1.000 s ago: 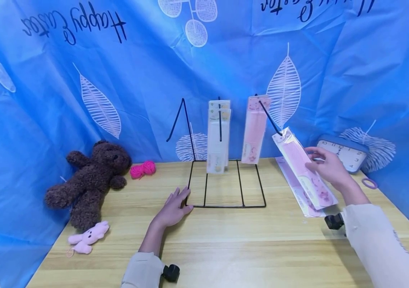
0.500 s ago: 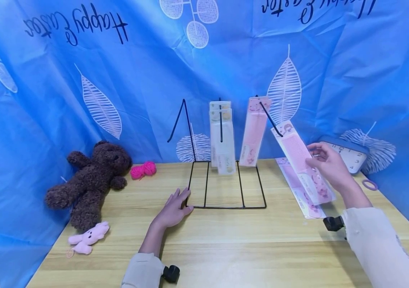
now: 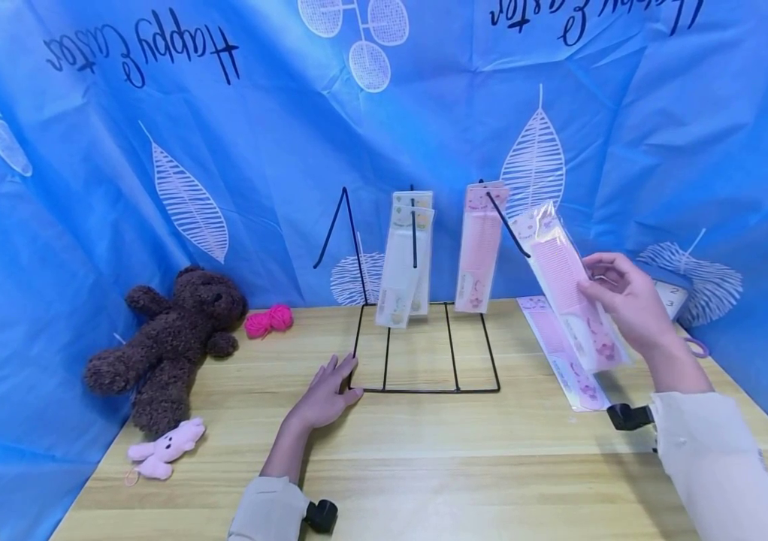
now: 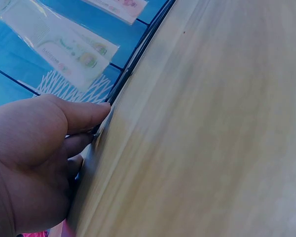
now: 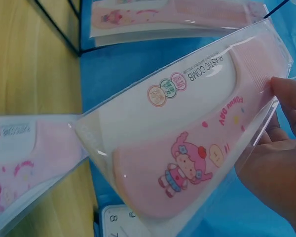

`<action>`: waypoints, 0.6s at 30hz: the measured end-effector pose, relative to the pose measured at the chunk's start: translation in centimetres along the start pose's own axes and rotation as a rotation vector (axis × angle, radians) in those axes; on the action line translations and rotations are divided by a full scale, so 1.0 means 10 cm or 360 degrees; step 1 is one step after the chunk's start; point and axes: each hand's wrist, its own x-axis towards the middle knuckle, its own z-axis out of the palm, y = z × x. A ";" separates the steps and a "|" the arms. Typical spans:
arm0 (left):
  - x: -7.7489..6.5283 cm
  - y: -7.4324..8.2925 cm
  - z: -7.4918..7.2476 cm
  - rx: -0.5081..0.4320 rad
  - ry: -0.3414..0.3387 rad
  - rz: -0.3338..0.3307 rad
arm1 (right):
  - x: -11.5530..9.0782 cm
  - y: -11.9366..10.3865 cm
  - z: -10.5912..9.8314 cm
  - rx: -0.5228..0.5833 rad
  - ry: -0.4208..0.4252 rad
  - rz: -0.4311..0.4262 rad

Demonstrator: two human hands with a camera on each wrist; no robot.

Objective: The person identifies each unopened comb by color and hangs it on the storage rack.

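My right hand (image 3: 630,300) pinches the long edge of a pink comb (image 5: 187,148) in clear packaging between thumb and fingers. The package's upper end meets the tip of the right hook on the black wire rack (image 3: 424,390); whether the hook passes through its hole I cannot tell. Another packaged pink comb (image 3: 482,248) hangs farther back on that hook. Pale packaged combs (image 3: 403,270) hang on the middle hook, the front one tilted. At the rack's front left corner, my left hand (image 3: 323,392) rests with fingers extended, its thumb touching the base wire in the left wrist view.
Beneath the held comb, another packaged pink comb (image 3: 560,357) lies on the table. A clock (image 3: 671,297) and a purple ring (image 3: 697,347) are behind my right hand. At left are a brown teddy bear (image 3: 177,346), pink yarn (image 3: 269,320) and a pink bunny toy (image 3: 166,448).
My right hand has raised the pink comb slightly, its upper end now higher beside the hook tip. The front pale comb has swung right, then left. My left hand has stayed put.
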 end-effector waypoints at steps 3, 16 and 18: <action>0.00 0.01 -0.01 -0.0001 0.0006 0.0002 | -0.01 -0.11 0.01 0.0188 -0.0020 -0.0027; 0.02 0.02 -0.03 -0.0004 0.0002 0.0014 | -0.06 -0.37 0.02 0.0891 -0.0212 -0.0267; 0.02 0.02 -0.03 0.0001 0.0003 0.0016 | -0.06 -0.38 0.01 0.0899 -0.0269 -0.0291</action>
